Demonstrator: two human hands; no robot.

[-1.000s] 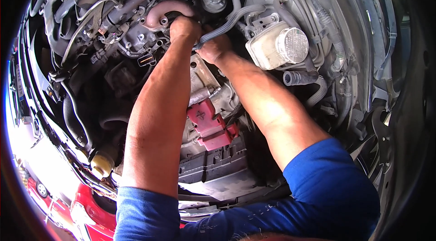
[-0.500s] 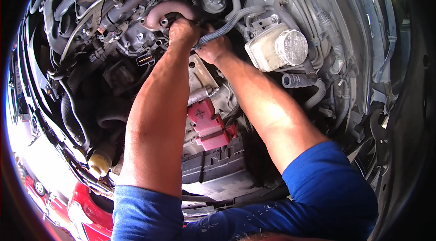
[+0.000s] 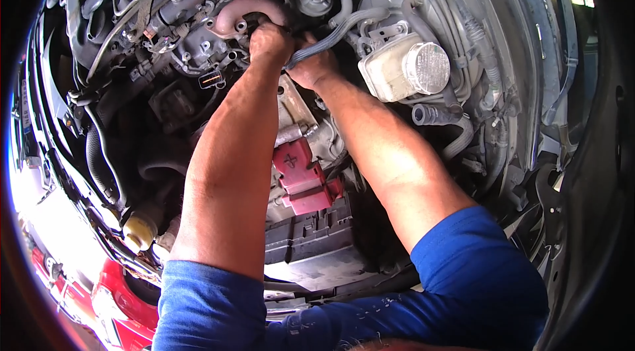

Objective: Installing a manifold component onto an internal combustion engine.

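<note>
You're leaning deep into the engine bay, both arms going in side by side, and that makes sense because the spot you're working at sits far back between the pipes. Your left hand (image 3: 270, 39) is curling tight around the end of the pink curved pipe (image 3: 241, 14), knuckles up, fingers wrapped so the grip is closed on it, probably to steady it. Your right hand (image 3: 312, 68) is pressing in just beside, fingers folded around the ribbed grey hose (image 3: 331, 37) that is running up and away to the right; that grip looks closed too, though the fingertips are hiding behind the hose. The two hands are almost touching, so each is bracing what the other is working. Counting what's around you: one white fluid tank (image 3: 387, 73) with one silver ribbed cap (image 3: 428, 68) to the right of your hands, one red battery cover (image 3: 301, 176) lying between your forearms, and one yellow cap (image 3: 139, 232) low on the left.
</note>
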